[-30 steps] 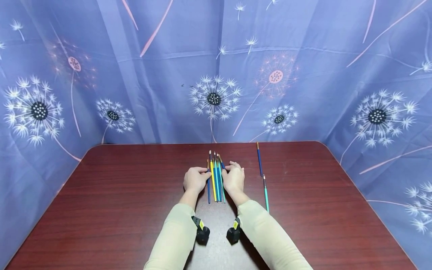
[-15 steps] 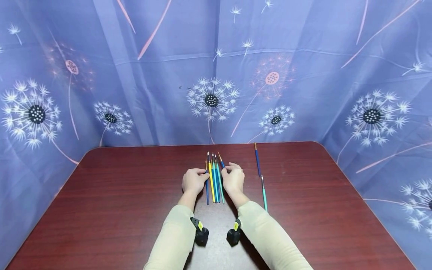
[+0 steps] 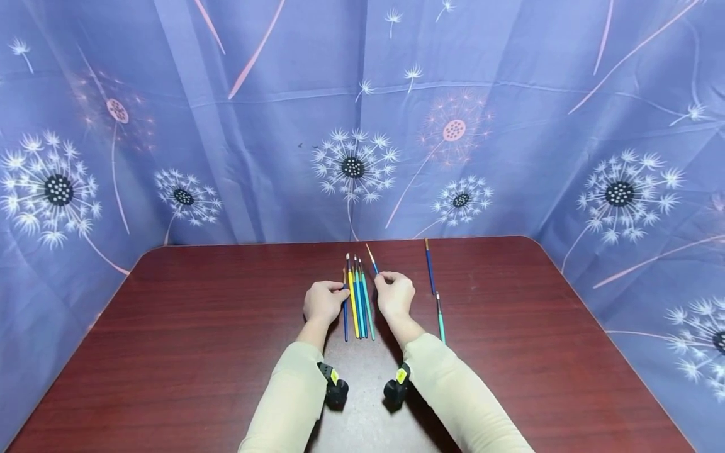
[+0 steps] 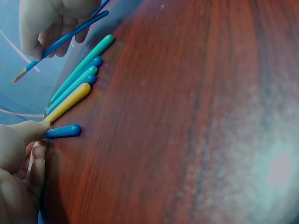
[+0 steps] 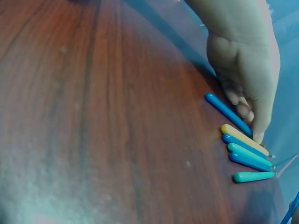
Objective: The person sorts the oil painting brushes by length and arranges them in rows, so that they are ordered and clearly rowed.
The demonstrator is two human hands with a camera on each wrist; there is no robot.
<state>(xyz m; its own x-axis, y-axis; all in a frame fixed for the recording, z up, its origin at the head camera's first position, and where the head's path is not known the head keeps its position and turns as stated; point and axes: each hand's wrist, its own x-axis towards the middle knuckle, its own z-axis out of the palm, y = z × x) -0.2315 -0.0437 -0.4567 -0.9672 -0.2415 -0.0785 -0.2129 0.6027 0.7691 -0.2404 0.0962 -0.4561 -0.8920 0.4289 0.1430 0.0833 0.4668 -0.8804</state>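
Note:
A row of paintbrushes lies on the table between both hands, bristles toward the far edge. My left hand [image 3: 324, 302] is at the row's left side, thumb and fingers about a blue paintbrush [image 3: 346, 324]; its thumb tip meets the yellow paintbrush [image 4: 70, 102] beside it. Several teal and blue paintbrushes [image 3: 362, 308] lie to the right of the yellow one. My right hand [image 3: 396, 294] pinches another blue paintbrush [image 4: 74, 36], raised above the table and slanted, its tan bristles pointing away. In the head view, the right hand covers much of that handle.
Farther right on the reddish-brown table [image 3: 215, 327] lie a blue brush [image 3: 430, 270] and, nearer, a teal brush [image 3: 440, 318], partly behind the right sleeve. A blue dandelion-print curtain [image 3: 272, 157] hangs round the back and sides.
My right hand has drawn a blue paintbrush off the row's right side and up, moving slightly right. The left hand has stayed nearly in place; the view has shifted a little.

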